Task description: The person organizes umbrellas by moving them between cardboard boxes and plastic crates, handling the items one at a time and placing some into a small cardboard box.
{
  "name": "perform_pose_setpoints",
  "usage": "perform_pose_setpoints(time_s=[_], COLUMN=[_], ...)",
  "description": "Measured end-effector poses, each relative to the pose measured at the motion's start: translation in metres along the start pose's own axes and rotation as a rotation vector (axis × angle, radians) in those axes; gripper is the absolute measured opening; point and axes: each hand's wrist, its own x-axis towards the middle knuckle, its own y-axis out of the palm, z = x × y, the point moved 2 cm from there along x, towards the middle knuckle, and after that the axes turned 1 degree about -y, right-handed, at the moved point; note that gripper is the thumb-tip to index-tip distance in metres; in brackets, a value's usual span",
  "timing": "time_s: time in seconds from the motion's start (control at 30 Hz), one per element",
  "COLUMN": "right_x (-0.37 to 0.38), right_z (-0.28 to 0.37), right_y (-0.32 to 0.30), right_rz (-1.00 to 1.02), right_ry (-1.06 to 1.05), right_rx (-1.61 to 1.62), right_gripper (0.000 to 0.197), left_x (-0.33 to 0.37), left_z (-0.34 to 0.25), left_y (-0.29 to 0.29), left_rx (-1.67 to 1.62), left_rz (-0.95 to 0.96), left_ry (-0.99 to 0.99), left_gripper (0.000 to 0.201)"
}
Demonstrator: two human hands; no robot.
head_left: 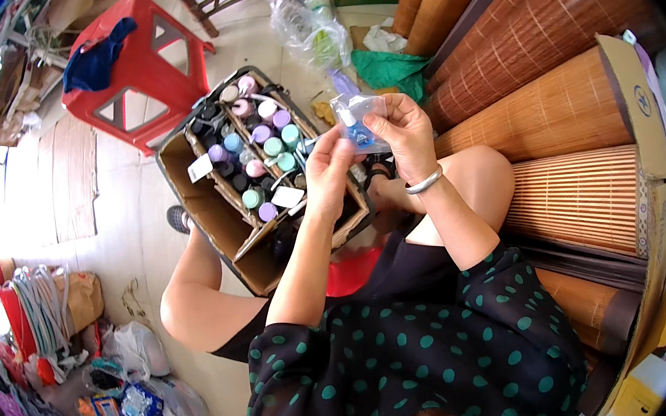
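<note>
Between both hands I hold a small clear plastic bag (358,129) with something blue inside; what the blue thing is I cannot make out. My left hand (330,167) pinches the bag's lower left side. The thumb and fingers of my right hand (402,134), with a silver bangle at the wrist, close on its right side. Just left of and below the hands, a cardboard box (196,192) holds several bottles with purple, mint, pink, white and black caps (255,198). Some white tags (200,168) stick out among them.
A red plastic stool (119,101) bears a dark blue cloth (102,57). Rolled bamboo mats (535,107) lean along the right. Clear plastic bags (311,26) and a green bag (390,72) lie ahead. Packets and bags (137,403) are heaped at lower left.
</note>
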Motion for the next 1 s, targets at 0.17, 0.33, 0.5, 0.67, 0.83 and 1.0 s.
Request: perform_pose_setpoints(time_s=[0.17, 0.33, 0.5, 0.67, 0.83, 1.0], right_x=[-0.011, -0.015, -0.022, -0.033, -0.054, -0.061], right_z=[-0.023, -0.036, -0.039, -0.043, -0.045, -0.046], right_y=[0.014, 0.013, 0.023, 0.031, 0.043, 0.039], right_rz=[0.003, 0.082, 0.163, 0.239, 0.384, 0.341], right_ry=[0.135, 0.220, 0.273, 0.352, 0.392, 0.323], right_rx=[-0.037, -0.117, -0.114, -0.040, -0.226, -0.296], right_gripper=[0.010, 0.020, 0.024, 0.026, 0.026, 0.022], left_x=[-0.021, -0.031, -0.034, -0.046, -0.060, -0.062], left_z=[-0.008, -0.009, -0.006, -0.016, -0.030, -0.030], left_y=[-0.022, -0.033, -0.044, -0.054, -0.057, -0.056], left_rx=[0.046, 0.027, -0.009, 0.084, 0.112, 0.199], left_rz=[-0.147, -0.214, -0.248, -0.282, -0.321, -0.342], left_ry=[-0.039, -0.054, -0.046, -0.019, 0.069, 0.033], left_gripper=[0.018, 0.016, 0.016, 0.018, 0.018, 0.015])
